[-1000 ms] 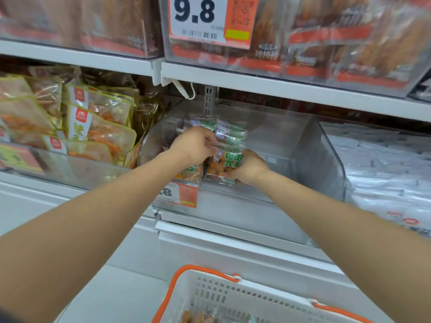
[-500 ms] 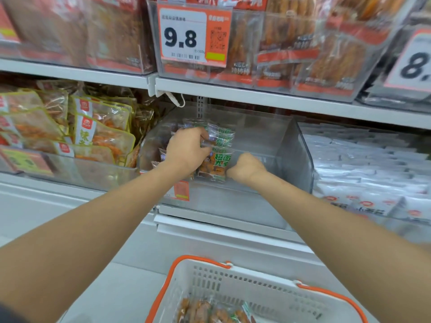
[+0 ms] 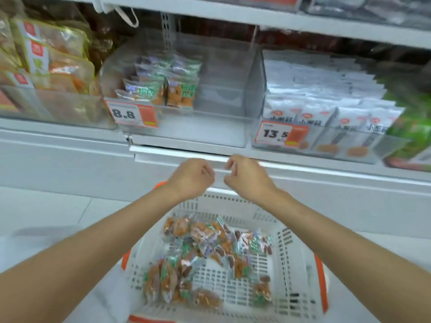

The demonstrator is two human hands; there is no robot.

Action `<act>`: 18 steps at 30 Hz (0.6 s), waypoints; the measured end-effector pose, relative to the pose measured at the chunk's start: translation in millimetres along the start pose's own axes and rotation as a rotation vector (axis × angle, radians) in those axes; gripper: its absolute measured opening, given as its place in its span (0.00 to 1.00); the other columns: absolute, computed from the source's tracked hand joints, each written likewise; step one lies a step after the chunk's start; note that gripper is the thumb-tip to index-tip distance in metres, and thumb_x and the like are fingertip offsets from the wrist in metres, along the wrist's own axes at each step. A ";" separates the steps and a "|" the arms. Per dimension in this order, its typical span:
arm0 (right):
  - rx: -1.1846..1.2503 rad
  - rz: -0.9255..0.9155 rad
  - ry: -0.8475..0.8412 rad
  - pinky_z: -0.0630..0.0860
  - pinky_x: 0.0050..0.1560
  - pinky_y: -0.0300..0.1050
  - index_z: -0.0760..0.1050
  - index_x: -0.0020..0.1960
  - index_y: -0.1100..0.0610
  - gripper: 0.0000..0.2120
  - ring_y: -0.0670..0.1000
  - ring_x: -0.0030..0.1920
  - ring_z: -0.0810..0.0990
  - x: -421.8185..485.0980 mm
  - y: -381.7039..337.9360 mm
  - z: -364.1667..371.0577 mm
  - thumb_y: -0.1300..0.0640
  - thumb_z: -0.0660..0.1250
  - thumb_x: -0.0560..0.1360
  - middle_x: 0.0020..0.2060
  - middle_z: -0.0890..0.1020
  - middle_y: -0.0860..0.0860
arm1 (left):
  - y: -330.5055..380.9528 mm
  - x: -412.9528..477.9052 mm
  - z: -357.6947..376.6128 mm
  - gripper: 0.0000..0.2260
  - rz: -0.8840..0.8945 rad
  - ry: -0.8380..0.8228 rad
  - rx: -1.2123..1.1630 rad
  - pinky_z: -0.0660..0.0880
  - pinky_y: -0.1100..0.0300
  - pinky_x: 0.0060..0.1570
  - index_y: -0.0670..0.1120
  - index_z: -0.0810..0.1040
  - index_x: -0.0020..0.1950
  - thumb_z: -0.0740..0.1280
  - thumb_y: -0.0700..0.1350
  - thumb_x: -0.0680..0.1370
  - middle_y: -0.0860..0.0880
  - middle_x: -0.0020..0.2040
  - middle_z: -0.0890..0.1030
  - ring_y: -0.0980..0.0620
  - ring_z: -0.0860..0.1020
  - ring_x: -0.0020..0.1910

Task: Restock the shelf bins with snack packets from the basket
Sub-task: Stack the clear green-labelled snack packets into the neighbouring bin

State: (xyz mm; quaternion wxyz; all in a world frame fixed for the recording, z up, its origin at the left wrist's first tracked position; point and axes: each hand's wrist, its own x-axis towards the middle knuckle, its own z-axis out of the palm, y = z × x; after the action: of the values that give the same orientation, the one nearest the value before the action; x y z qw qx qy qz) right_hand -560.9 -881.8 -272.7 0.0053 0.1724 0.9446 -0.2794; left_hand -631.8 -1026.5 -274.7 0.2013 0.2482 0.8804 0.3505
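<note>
A clear shelf bin (image 3: 233, 127) with an 8.8 price tag holds several green-and-orange snack packets (image 3: 163, 89) stacked on its left side; its right side is bare. Below, a white basket (image 3: 293, 257) with orange handles holds several loose packets (image 3: 203, 248) of the same kind. My left hand (image 3: 191, 178) and my right hand (image 3: 245, 176) hover side by side above the basket's far rim, below the shelf edge. Both have loosely curled fingers and hold nothing.
Left of the bin stands a bin of yellow-orange pouches (image 3: 53, 57). To the right is a bin of white packets (image 3: 326, 89) tagged 13.5, then green packs (image 3: 410, 127). A white shelf ledge (image 3: 70, 145) runs in front, and a shelf board (image 3: 256, 17) overhangs above.
Both hands let go of the packets in the bin and drew back down out of it to above the basket. The view tilted down, showing the whole basket.
</note>
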 end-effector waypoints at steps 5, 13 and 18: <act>-0.169 0.100 -0.506 0.76 0.50 0.46 0.76 0.60 0.61 0.14 0.56 0.53 0.79 -16.2 77.4 80.9 0.58 0.67 0.76 0.58 0.79 0.55 | -38.9 -8.2 43.8 0.06 -0.015 -0.342 0.356 0.74 0.57 0.51 0.50 0.79 0.54 0.64 0.45 0.78 0.55 0.54 0.75 0.52 0.77 0.51; -0.235 0.215 -0.705 0.78 0.52 0.52 0.71 0.67 0.54 0.21 0.57 0.52 0.81 -51.4 174.8 210.1 0.58 0.65 0.74 0.54 0.80 0.56 | -57.8 -8.6 76.4 0.07 -0.033 -0.585 0.552 0.70 0.60 0.49 0.49 0.77 0.56 0.61 0.45 0.81 0.56 0.48 0.73 0.53 0.73 0.50; -0.490 0.070 -0.650 0.65 0.70 0.57 0.49 0.78 0.63 0.38 0.61 0.70 0.66 -75.4 182.3 252.5 0.67 0.65 0.73 0.72 0.64 0.61 | -65.8 -7.6 82.6 0.08 -0.051 -0.644 0.612 0.68 0.59 0.45 0.49 0.75 0.59 0.60 0.46 0.81 0.59 0.41 0.68 0.53 0.71 0.45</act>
State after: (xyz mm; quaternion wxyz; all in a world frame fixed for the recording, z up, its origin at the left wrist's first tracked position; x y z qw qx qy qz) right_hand -451.9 -896.8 -573.7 0.3539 0.1008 0.9259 -0.0855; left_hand -601.6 -1029.7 -376.1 0.3909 0.3711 0.8419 -0.0264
